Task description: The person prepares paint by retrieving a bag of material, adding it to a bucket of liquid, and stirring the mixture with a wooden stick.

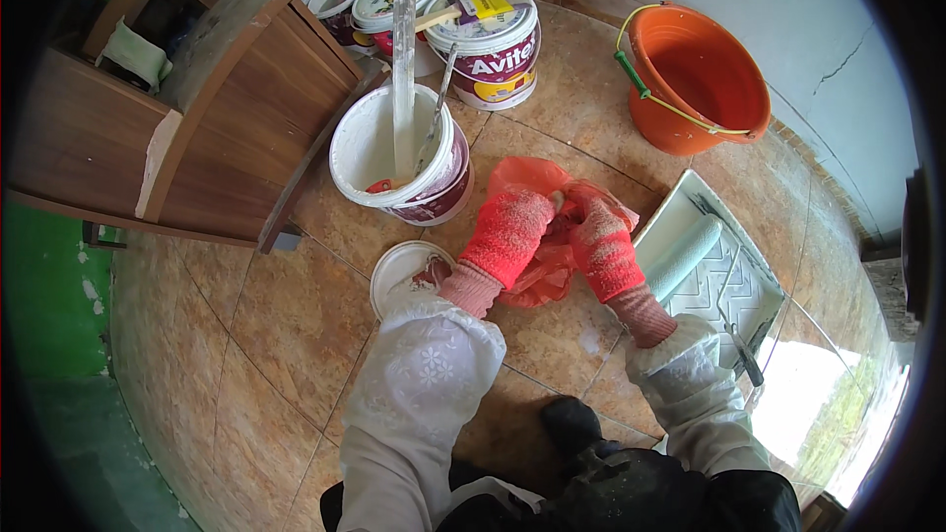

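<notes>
Both hands wear red work gloves dusted with whitish specks. My left hand (pixel 510 230) and my right hand (pixel 603 251) are close together, fingers closed on a thin red plastic bag (pixel 544 278). The bag is crumpled, spreading above and below the gloves. What it holds, if anything, I cannot make out. Beside my left wrist a round white lid (pixel 392 271) lies on the floor. Past that hand stands a white and purple paint bucket (pixel 451 192), with a long flat stick (pixel 404 79) and a thinner rod leaning inside it.
A paint tray (pixel 764 281) with a pale roller (pixel 687 258) lies to the right on the tiles. Behind it stands an orange bucket (pixel 680 89) with a green-gripped handle. More paint buckets (pixel 498 54) line the far wall. Wooden furniture (pixel 266 128) fills the left side.
</notes>
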`<state>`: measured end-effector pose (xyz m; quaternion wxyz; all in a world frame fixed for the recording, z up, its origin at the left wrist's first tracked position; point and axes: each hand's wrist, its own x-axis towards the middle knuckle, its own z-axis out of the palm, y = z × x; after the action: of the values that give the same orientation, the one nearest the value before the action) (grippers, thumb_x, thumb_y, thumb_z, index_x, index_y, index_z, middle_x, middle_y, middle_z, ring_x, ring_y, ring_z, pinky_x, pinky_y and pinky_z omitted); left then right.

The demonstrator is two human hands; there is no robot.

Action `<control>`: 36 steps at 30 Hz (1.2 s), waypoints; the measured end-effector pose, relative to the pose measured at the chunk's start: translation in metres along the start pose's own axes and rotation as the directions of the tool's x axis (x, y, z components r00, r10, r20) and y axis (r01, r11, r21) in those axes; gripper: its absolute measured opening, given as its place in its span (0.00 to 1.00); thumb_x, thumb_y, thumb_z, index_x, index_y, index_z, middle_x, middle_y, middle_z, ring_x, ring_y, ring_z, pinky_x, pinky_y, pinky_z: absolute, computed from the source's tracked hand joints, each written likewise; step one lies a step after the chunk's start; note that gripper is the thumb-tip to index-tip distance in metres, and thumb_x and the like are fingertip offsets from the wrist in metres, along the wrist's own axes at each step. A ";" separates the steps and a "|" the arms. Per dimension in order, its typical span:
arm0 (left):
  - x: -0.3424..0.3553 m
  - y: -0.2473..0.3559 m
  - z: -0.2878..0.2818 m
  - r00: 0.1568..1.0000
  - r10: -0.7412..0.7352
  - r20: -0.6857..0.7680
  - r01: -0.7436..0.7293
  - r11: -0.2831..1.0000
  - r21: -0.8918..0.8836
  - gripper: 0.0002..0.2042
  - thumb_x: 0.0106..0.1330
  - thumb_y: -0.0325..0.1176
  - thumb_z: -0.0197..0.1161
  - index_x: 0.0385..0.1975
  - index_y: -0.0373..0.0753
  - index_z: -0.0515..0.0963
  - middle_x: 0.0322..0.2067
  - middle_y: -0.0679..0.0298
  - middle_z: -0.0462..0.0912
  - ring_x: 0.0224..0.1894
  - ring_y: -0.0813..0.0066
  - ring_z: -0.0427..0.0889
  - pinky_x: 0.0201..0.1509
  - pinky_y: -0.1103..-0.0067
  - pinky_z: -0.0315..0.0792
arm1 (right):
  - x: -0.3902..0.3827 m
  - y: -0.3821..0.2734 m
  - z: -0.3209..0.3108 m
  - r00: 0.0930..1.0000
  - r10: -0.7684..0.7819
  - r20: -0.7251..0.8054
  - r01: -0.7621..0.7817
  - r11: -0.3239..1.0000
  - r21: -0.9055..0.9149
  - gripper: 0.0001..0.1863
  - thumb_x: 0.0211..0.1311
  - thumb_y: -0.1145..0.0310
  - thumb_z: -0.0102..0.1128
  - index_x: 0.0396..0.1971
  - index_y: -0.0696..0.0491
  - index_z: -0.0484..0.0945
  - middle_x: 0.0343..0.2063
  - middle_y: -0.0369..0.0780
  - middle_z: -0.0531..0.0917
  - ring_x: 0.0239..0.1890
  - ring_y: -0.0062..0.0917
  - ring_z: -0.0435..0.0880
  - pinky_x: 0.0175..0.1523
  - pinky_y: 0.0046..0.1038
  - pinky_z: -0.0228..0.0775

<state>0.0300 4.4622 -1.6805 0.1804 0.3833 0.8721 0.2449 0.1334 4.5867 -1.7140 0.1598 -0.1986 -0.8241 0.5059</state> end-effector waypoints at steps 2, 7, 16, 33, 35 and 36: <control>-0.004 -0.006 -0.004 1.000 0.012 0.008 -0.012 0.999 0.046 0.12 0.62 0.38 0.51 0.29 0.40 0.80 0.30 0.53 0.81 0.35 0.55 0.82 0.38 0.66 0.73 | 0.002 -0.005 0.001 0.998 0.040 0.038 -0.037 0.997 -0.063 0.14 0.50 0.76 0.61 0.40 0.59 0.76 0.28 0.40 0.81 0.33 0.25 0.81 0.39 0.24 0.72; -0.004 -0.007 -0.002 0.999 0.035 -0.003 -0.033 0.984 0.173 0.10 0.59 0.38 0.54 0.30 0.39 0.79 0.28 0.53 0.81 0.35 0.54 0.81 0.38 0.64 0.73 | 0.002 -0.039 0.001 0.973 0.172 0.156 -0.177 0.984 0.020 0.16 0.47 0.73 0.65 0.38 0.60 0.75 0.26 0.38 0.79 0.31 0.23 0.79 0.36 0.23 0.70; -0.022 -0.015 -0.012 0.993 0.097 -0.064 -0.103 0.990 -0.096 0.07 0.60 0.31 0.53 0.33 0.39 0.77 0.29 0.56 0.79 0.31 0.61 0.80 0.35 0.71 0.73 | 0.008 -0.046 0.001 0.995 -0.016 0.096 0.032 0.985 -0.170 0.14 0.44 0.69 0.65 0.34 0.54 0.77 0.25 0.41 0.79 0.29 0.30 0.79 0.37 0.26 0.68; -0.038 0.003 -0.056 0.966 0.246 -0.080 -0.236 0.965 0.114 0.15 0.56 0.44 0.63 0.31 0.38 0.78 0.32 0.59 0.78 0.39 0.59 0.77 0.45 0.68 0.71 | -0.007 -0.053 -0.052 0.964 0.196 0.179 -0.215 0.972 0.095 0.22 0.51 0.73 0.57 0.50 0.58 0.76 0.37 0.42 0.83 0.38 0.25 0.82 0.44 0.25 0.72; -0.037 -0.012 -0.049 0.961 0.246 -0.128 -0.243 0.969 0.039 0.14 0.56 0.44 0.63 0.31 0.37 0.78 0.32 0.59 0.78 0.39 0.59 0.77 0.45 0.67 0.71 | -0.012 -0.053 -0.047 0.986 0.103 0.130 -0.117 0.988 0.101 0.22 0.51 0.73 0.57 0.50 0.59 0.75 0.37 0.43 0.83 0.37 0.24 0.82 0.43 0.24 0.72; -0.037 -0.008 -0.053 0.953 0.252 -0.168 -0.263 0.964 -0.045 0.14 0.57 0.44 0.62 0.31 0.37 0.78 0.32 0.59 0.78 0.38 0.59 0.77 0.45 0.67 0.70 | -0.015 -0.049 -0.049 0.991 0.091 0.102 -0.102 0.989 0.107 0.22 0.52 0.72 0.57 0.49 0.59 0.75 0.35 0.43 0.83 0.37 0.24 0.81 0.43 0.24 0.72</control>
<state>0.0222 4.4145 -1.6377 0.0887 0.4663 0.8178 0.3255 0.1608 4.5972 -1.6495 0.1060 -0.2045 -0.7904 0.5676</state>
